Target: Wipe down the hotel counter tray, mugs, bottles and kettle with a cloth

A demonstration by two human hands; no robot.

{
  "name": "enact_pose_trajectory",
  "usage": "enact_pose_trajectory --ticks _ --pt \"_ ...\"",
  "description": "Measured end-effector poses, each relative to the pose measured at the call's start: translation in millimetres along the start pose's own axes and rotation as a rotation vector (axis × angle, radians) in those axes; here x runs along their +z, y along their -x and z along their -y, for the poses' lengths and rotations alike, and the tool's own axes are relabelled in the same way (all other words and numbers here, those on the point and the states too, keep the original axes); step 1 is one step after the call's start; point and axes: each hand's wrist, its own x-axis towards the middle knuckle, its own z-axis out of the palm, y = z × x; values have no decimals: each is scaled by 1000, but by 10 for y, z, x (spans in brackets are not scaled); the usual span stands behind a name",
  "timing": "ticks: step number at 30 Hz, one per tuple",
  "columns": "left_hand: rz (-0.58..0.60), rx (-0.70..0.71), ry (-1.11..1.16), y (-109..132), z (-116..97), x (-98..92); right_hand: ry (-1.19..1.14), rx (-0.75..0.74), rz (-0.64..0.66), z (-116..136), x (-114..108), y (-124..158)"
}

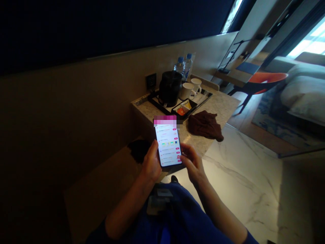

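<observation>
A lit phone (168,145) with a white and pink screen is held upright in front of me. My left hand (151,164) grips its left edge with the fingers wrapped round it. My right hand (191,162) cups the phone's right lower edge, fingers curled against it. Both forearms reach up from the bottom of the view, over blue clothing (175,217).
Beyond the phone is a stone counter (223,105) with a black tray (156,101) holding a black kettle (169,88), two white cups (188,90), water bottles (185,66) and sachets. A brown cloth (205,125) lies on the counter. White marble floor (241,183) spreads right; an orange chair (264,81) and sofa stand beyond.
</observation>
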Motion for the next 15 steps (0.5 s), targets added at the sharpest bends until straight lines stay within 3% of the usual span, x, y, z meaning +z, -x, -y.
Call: enact_pose_trajectory --ticks 9,15 --pt "41 44 -44 -31 43 -60 -68 -24 -47 -127 53 -9" --pt "85 70 -29 -84 74 -160 -45 -57 28 -154 11 -4"
